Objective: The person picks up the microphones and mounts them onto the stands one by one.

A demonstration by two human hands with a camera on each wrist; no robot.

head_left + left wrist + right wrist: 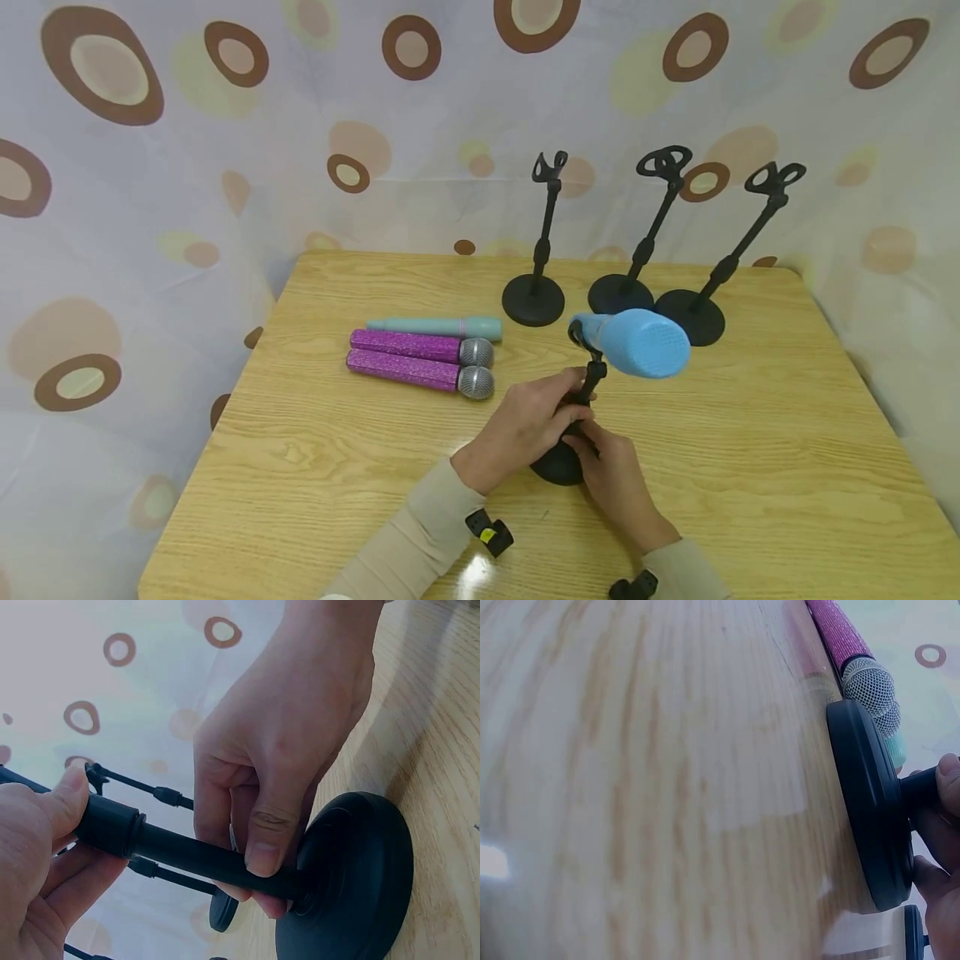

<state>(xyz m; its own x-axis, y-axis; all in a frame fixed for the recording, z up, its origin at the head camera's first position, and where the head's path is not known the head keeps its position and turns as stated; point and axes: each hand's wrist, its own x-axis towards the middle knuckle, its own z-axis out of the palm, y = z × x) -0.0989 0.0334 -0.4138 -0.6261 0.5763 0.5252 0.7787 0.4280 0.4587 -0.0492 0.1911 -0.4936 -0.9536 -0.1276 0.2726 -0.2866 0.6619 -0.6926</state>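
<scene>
A black microphone stand [561, 467] is between the two hands, with a light blue microphone [645, 342] in its clip. The left hand [517, 423] grips the thick collar [109, 826] partway up the pole. Lower down, the right hand [618, 482] pinches the pole just above the round base [352, 877], thumb on the near side. In the right wrist view, only some fingers of the right hand [941, 900] show at the edge. The base [870, 810] stands on or very close to the tabletop; the exact contact cannot be told.
Three black stands with bare clips, a left one [533, 300], a middle one [621, 293] and a right one [690, 318], line the back of the wooden table [300, 467]. Two glittery purple microphones [405, 371] and a pale teal microphone [427, 327] lie left of the hands.
</scene>
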